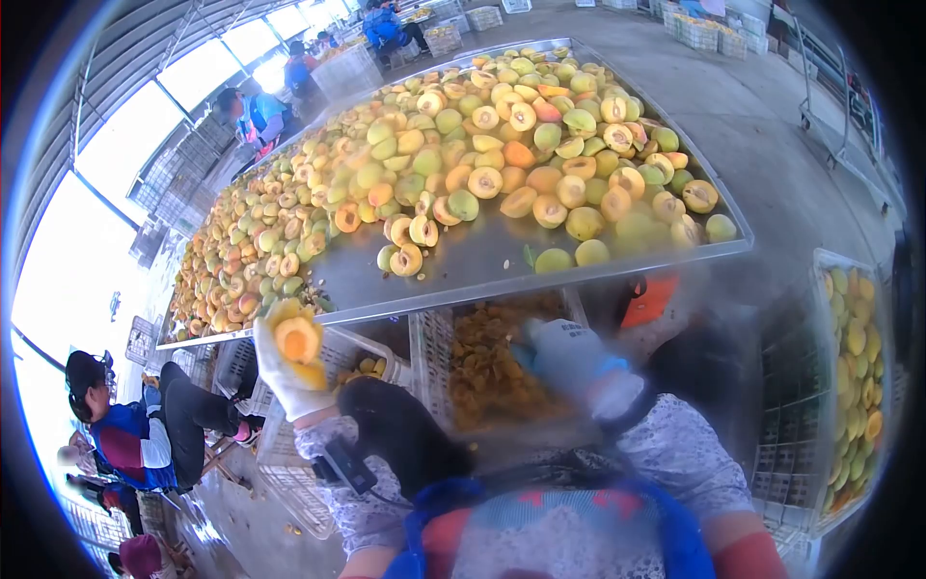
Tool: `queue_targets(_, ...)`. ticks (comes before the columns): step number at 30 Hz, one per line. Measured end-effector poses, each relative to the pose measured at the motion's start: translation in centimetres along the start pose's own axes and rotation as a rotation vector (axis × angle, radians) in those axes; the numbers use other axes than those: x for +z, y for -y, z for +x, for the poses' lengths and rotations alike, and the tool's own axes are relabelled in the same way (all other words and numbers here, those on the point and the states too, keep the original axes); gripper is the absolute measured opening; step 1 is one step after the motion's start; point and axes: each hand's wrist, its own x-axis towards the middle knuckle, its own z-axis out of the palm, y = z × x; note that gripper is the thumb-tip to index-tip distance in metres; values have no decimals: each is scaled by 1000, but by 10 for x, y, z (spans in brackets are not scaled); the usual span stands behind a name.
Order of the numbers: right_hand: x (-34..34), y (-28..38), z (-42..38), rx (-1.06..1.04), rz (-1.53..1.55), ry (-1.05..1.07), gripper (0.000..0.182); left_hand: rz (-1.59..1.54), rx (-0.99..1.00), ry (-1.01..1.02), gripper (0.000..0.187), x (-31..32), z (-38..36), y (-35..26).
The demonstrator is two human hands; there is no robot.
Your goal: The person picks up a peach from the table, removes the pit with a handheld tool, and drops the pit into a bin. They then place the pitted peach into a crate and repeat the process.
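Note:
My left hand (287, 374), in a white glove, is closed around a peach half (297, 340) at the near edge of the metal table. The cut orange face, with a hollow in its middle, is turned up towards me. My right hand (571, 359), in a white and blue glove, is over a crate (436, 362) below the table edge. Its fingers point left and are blurred, so I cannot make out whether they hold anything. Brownish-orange pieces (497, 357) lie in that crate. Many cut peaches (424, 154) are heaped on the metal table (434, 283).
A crate of yellow-green fruit (854, 376) stands at the right. More crates (289, 473) are on the floor by my left leg. A seated person (130, 425) works at the left, and another person (256, 116) is beyond the table. A metal trolley (839, 145) stands far right.

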Motion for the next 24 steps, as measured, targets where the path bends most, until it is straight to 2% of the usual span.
queue_targets(1, -1, 1, 0, -12, 29, -30, 28, 91, 110, -61, 39, -29, 14, -14)
queue_targets(2, 0, 2, 1, -23, 58, -62, 27, 404, 211, -134, 43, -67, 33, -22)
queue_targets(3, 2, 4, 2, -32, 72, -64, 27, 958, 526, -422, 46, -67, 29, -27)
queue_targets(5, 12, 9, 8, -55, 95, -68, 26, 1447, 775, -573, 52, -57, 28, -27)
queue_targets(7, 20, 8, 11, -120, 142, -53, 29, 885, 524, -115, 54, -10, 24, -12)
queue_targets(9, 16, 9, 10, -128, 146, -29, 30, 826, 424, 174, 59, 31, 36, 30)
queue_targets(11, 6, 10, 11, -78, 118, -21, 31, 1093, 315, 281, 63, 77, 45, 68)
queue_targets(13, 4, 5, 11, -61, 117, -37, 32, 1232, 263, 413, 66, 102, 53, 108)
queue_targets(15, 6, -2, 13, -89, 140, -72, 33, 1473, 434, 444, 66, 114, 48, 133)
queue_targets(16, 5, -3, 14, -87, 144, -91, 32, 1495, 416, 467, 64, 117, 51, 136)
queue_targets(19, 4, 5, 17, -104, 185, -160, 29, 1453, 221, 569, 64, 110, 56, 126)
queue_targets(20, 2, 8, 18, -122, 213, -195, 28, 1158, 47, 535, 54, 99, 63, 137)
queue_targets(23, 6, 17, 26, -143, 375, -274, 25, 286, -241, 554, 45, 107, 17, 96)
queue_targets(24, 9, 20, 28, -146, 443, -292, 25, 91, -278, 571, 41, 110, 2, 89)
